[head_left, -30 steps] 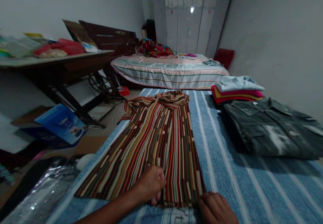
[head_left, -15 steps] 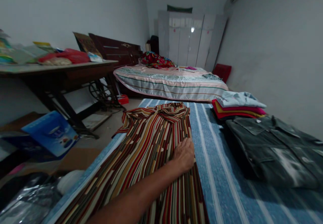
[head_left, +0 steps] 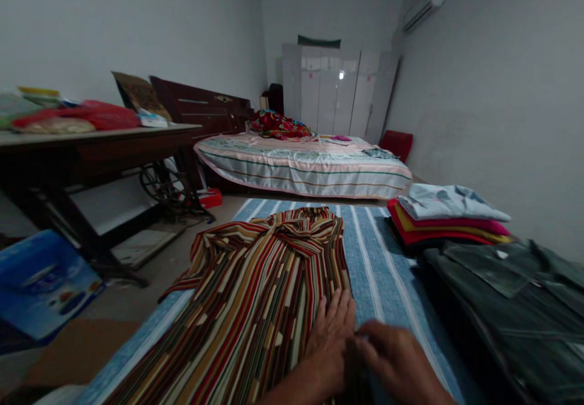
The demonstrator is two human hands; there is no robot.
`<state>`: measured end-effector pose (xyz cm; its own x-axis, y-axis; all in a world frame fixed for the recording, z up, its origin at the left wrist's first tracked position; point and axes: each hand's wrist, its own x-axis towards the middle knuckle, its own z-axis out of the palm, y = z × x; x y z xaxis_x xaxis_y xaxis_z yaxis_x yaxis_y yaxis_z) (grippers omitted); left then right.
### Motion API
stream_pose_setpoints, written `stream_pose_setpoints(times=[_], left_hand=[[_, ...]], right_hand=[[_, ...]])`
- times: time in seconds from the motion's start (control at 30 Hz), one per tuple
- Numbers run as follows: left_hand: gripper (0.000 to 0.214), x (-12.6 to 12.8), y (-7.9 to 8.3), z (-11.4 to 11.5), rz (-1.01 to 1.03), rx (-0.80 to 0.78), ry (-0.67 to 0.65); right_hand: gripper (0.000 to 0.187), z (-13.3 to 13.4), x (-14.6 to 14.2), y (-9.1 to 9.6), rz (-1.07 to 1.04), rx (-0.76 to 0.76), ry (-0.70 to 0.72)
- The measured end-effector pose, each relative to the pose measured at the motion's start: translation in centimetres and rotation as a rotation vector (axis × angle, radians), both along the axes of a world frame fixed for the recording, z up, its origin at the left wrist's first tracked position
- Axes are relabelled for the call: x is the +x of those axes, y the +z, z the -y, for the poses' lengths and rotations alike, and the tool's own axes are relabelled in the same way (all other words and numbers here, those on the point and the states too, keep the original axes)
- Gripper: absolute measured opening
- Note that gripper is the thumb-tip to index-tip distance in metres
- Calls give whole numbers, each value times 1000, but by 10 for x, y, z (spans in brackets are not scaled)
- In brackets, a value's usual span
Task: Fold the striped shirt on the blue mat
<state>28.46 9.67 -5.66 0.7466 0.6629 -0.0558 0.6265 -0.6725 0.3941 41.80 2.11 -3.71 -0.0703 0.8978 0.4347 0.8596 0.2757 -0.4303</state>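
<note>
A striped garment in brown, red and cream lies spread out lengthwise on a blue striped cover. Its upper part is bunched at the far end, and one sleeve reaches out to the left. My left hand rests flat on the garment near its right edge, fingers stretched forward. Just right of it, my right hand is closed, thumb and fingers pinching that edge, which looks slightly lifted and dark. Motion blurs the right hand a little.
Folded clothes are stacked at the right, with a dark green folded jacket nearer. A sewing machine table and a blue box stand left. Beyond are a bed and a wardrobe.
My right hand has come into view from the lower right and grips the garment's edge. My left hand stays flat on the cloth, lower in view. The camera has tilted up.
</note>
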Motion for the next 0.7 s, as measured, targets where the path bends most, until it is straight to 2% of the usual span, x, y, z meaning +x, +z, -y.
stream_pose_setpoints(times=[0.03,0.1,0.17,0.27,0.37,0.47,0.57,0.7], left_hand=[[75,0,-2,-1,11,8,-5],[78,1,-8,-4,30,15,-10],[81,0,-14,-7,28,7,-19],[79,0,-20,-11,3,-2,-65],[76,0,-24,-14,11,36,-100],[74,3,-30,-16,36,83,-104],[74,4,-37,-16,36,111,-112],[73,4,-51,-15,76,206,-106]], right_hand=[[21,-37,8,4,-102,-156,-119],[17,-108,19,12,-284,-340,-396],[26,-166,25,16,-356,-392,-445],[32,-222,27,11,-445,-436,-484],[30,-248,28,-3,-486,-453,-511],[25,-257,32,-14,-464,-448,-544],[20,-256,35,-18,-376,-419,-568],[23,-244,35,-17,-195,-388,-585]])
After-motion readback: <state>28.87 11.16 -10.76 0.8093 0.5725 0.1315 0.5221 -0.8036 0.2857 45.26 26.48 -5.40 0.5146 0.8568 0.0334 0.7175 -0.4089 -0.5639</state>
